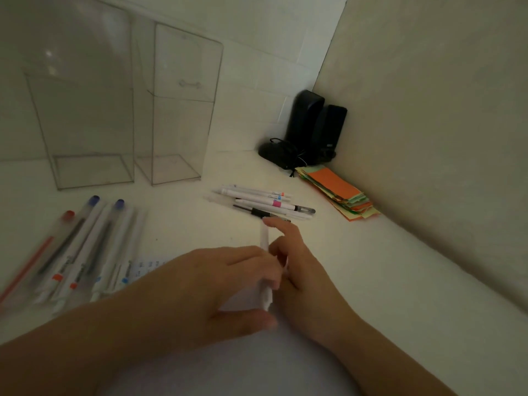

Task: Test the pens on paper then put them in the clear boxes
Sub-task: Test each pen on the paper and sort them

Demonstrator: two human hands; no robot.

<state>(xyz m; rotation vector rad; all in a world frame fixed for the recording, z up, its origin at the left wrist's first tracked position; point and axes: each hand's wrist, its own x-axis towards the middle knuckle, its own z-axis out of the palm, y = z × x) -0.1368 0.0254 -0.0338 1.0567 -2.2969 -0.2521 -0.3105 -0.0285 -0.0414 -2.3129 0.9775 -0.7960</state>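
A white pen [264,238] stands nearly upright at the middle of the white desk, held between both hands. My left hand [225,284] grips its lower end, thumb underneath. My right hand [300,267] holds the barrel from the right, index finger stretched forward. Two tall clear boxes, one [91,172] at the left and one [171,167] beside it, stand with nothing inside. Several pens with red and blue caps [80,252] lie at the left. More white pens [263,200] lie just beyond my fingers. A printed paper [148,265] peeks out under my left hand.
Two black speakers [314,124] and a black mouse with a bundled cable [274,152] fill the back right corner. A stack of orange and green paper slips [337,192] lies along the right wall [428,138].
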